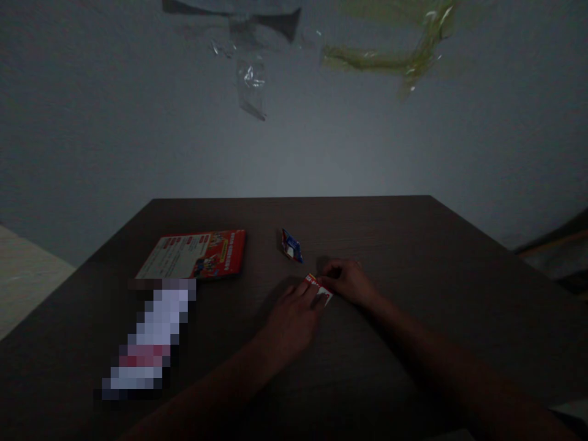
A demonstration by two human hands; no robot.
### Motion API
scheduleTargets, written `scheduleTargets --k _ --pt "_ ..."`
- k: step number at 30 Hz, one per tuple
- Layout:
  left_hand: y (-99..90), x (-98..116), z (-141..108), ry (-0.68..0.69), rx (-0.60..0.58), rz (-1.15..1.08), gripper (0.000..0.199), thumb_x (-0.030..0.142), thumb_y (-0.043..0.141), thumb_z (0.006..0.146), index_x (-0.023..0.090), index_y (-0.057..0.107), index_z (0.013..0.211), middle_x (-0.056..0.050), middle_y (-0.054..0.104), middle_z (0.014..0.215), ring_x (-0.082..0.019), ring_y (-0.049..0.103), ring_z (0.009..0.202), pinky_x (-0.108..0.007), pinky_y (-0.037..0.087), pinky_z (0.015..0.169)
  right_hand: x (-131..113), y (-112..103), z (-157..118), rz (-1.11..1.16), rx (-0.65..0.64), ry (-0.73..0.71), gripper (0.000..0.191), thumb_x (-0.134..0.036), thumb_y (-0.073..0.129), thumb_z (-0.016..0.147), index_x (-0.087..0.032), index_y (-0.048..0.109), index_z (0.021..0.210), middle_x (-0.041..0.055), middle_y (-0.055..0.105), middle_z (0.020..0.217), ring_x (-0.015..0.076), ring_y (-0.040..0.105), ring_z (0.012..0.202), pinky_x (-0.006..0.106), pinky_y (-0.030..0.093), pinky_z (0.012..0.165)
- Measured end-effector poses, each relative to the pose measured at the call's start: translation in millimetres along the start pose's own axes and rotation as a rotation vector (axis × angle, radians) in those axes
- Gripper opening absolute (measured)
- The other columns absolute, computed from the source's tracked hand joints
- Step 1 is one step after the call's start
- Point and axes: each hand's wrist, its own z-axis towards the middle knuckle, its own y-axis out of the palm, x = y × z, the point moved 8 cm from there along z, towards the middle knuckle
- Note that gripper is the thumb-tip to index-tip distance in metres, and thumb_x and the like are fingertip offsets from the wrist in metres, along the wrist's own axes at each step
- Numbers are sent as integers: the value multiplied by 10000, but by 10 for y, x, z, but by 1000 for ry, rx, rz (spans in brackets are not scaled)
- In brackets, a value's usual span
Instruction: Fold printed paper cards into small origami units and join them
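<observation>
A small red and white piece of printed paper (326, 292) lies on the dark table in front of me. My left hand (294, 315) rests on it, fingers stretched out and pressing its left part flat. At the paper's upper right edge, my right hand (348, 282) is closed in a pinch, thumb and forefinger together on the paper. My fingers cover part of the sheet. Just beyond the hands sits a small blue folded paper piece (292, 245), pointed at its ends, touched by neither hand.
To the left lies a flat red printed book or pack (234, 254) with a pale text panel. Nearer me is a long pale item (158, 334), blurred into blocks. The brown table (404, 233) meets a grey wall (294, 141) bearing strips of tape (372, 59).
</observation>
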Motion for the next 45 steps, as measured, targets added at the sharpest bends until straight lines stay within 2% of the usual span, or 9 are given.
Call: scheduleTargets --k 10,21,25,29,32,38,40,45 --pt "-56 12 26 12 -24 -29 404 192 414 893 204 449 1295 -100 497 1247 -258 428 1162 -416 386 931 -63 49 235 -48 12 36 165 -367 670 716 -203 684 713 15 683 694 150 598 647 270 380 649" --pt "-92 -6 -17 33 11 -103 378 154 471 861 235 522 1226 -59 526 1222 -231 444 1160 -388 378 966 21 76 217 30 -56 5 131 -319 663 730 -194 698 743 7 686 707 146 607 673 258 403 654" --pt "-104 -57 -23 13 4 -99 276 154 464 872 224 603 1100 -54 574 1167 -223 490 1117 -389 377 965 138 21 146 37 -62 15 137 -331 672 717 -199 694 746 2 678 706 155 607 682 261 410 646" --pt "-140 -140 -38 -42 41 -69 243 149 476 865 205 630 1043 -66 558 1235 -229 459 1176 -392 356 984 197 -63 4 30 -40 19 134 -331 651 733 -202 685 738 6 667 707 159 597 683 266 412 640" --pt "-154 -201 -48 -97 60 -17 261 139 472 853 204 622 1056 -71 541 1258 -239 463 1159 -403 370 950 170 -99 -115 29 -48 6 111 -313 658 727 -209 693 742 16 670 724 165 595 690 270 412 639" --pt "-138 -242 -5 -170 73 42 236 154 475 838 173 605 1034 -99 566 1087 -252 494 1037 -401 411 861 53 -73 -294 -13 -83 29 88 -289 658 730 -224 700 772 14 661 713 176 587 708 287 406 664" --pt "-118 -246 19 -189 87 33 199 164 455 854 158 606 985 -100 564 1040 -245 499 1000 -398 416 850 40 -73 -323 -29 -65 50 131 -296 668 720 -217 692 822 20 658 740 177 583 707 292 407 663" --pt "-96 -270 51 -230 154 -5 183 230 430 903 168 590 967 -88 546 1025 -225 491 968 -394 413 847 56 -95 -340 -34 -23 47 413 -344 681 704 -222 619 1093 18 646 776 188 582 731 318 414 692"
